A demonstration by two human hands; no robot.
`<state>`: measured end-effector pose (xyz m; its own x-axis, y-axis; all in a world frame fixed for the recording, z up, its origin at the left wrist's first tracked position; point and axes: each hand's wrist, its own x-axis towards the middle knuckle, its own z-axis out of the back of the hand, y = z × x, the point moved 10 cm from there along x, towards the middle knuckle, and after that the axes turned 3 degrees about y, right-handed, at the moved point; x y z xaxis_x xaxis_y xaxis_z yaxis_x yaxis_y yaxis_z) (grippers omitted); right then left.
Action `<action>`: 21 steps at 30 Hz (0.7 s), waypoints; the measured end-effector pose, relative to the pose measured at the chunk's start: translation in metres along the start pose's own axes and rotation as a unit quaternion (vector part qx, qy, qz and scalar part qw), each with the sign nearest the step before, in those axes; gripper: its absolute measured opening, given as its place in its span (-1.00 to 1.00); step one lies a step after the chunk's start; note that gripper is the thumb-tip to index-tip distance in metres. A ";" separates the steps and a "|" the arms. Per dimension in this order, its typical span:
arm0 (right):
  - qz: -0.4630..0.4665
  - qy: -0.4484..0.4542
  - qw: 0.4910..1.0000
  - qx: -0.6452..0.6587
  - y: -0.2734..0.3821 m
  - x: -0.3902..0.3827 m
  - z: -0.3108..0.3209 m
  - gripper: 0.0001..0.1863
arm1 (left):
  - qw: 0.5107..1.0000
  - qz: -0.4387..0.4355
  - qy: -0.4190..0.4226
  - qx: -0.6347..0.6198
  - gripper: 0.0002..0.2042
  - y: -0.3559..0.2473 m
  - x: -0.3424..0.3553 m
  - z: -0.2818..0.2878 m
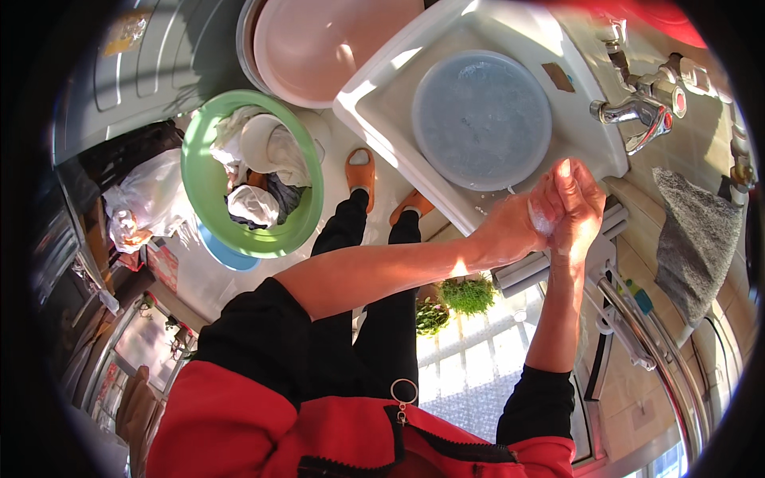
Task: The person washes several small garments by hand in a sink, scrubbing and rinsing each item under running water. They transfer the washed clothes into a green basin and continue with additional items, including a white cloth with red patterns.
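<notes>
My left hand and my right hand are pressed together, fingers closed, at the near right corner of a white sink. White suds show between the palms. Whether anything solid lies inside them is hidden. Wet skin glistens on both wrists. Just beyond my hands, a round bluish basin sits in the sink. It holds water with a few bubbles on top.
Chrome taps jut over the sink's right rim. A grey cloth hangs at the right. At the left stands a green tub of laundry, near a white plastic bag. Large pink basins lean behind. Green plants are below.
</notes>
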<state>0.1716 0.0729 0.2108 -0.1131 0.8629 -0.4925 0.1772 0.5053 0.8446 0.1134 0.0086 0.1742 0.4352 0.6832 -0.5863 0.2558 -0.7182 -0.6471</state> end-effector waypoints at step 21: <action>-0.066 -0.387 0.897 0.201 -0.169 0.036 0.091 -0.61 | 0.836 -0.099 -0.112 0.528 -0.69 0.068 0.073 0.061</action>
<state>0.2267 0.0193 0.0308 0.5269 0.4632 -0.7126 0.5689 0.4307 0.7006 0.1095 0.0174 0.0574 0.2711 0.8674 -0.4174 -0.6526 -0.1532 -0.7421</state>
